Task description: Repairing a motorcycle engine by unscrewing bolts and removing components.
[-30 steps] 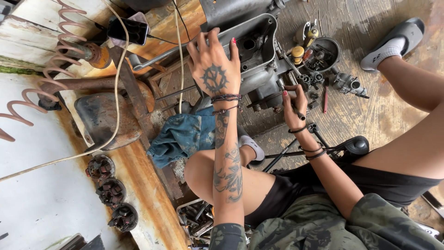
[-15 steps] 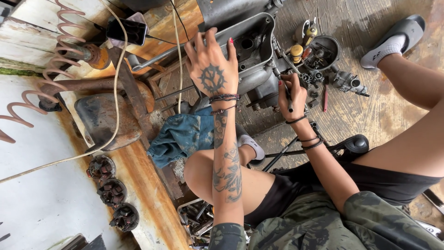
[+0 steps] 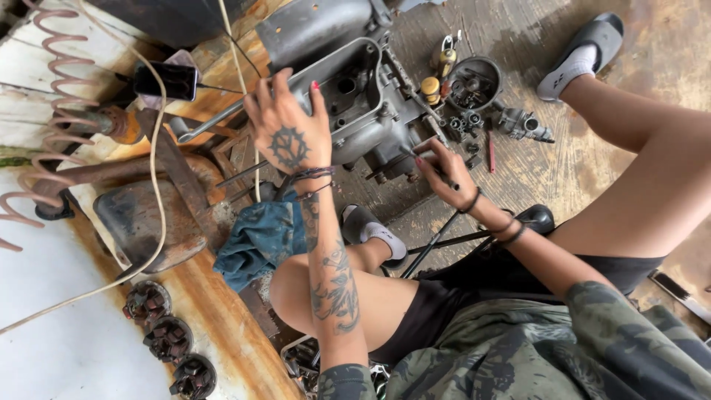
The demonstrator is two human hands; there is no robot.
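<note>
Head view: the left hand point(image 3: 287, 133), fingers spread, presses flat on the rim of the grey engine casing point(image 3: 348, 96), seemingly to steady it on the wooden floor point(image 3: 533, 178). The right hand point(image 3: 443, 169) pinches a thin dark tool point(image 3: 426, 161), its tip at the casing's lower edge. A round tray of small parts point(image 3: 474, 81) lies just beyond, a blue rag point(image 3: 259, 237) beside the knee

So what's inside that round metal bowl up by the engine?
The round bowl holds a heap of small dark metal parts, too small and jumbled to tell apart. Its bottom is covered by them. A yellow-capped piece stands just outside its rim. Neither hand touches the bowl.
</note>
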